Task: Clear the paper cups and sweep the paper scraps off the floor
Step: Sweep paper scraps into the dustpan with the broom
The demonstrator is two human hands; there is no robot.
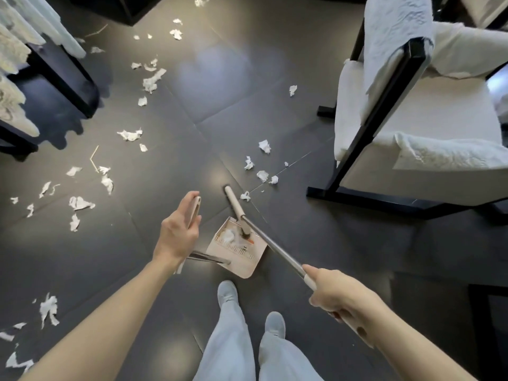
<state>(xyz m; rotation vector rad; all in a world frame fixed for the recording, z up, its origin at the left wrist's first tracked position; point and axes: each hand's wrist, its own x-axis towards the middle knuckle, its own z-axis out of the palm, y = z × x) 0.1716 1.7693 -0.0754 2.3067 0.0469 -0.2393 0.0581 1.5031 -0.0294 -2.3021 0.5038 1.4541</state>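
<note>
Paper scraps [150, 81] across dark tiled floor [178, 160]

Dustpan [237, 251] on the floor [170, 160] just ahead of your shoes [227, 291], handle in your left hand [178, 229]; the broom [275, 245] in your right hand [338, 295] crosses it. Paper scraps [129, 135] lie left and ahead, a chair [426, 111] right.

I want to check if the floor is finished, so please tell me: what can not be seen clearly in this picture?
- Paper cups: none appear in the head view; any left elsewhere cannot be told.
- Dustpan contents: too small, and the broom crosses them.
- Under the chair: its seat hides the floor there.
- Scraps at the bottom left: cut off by the picture edge.
</note>
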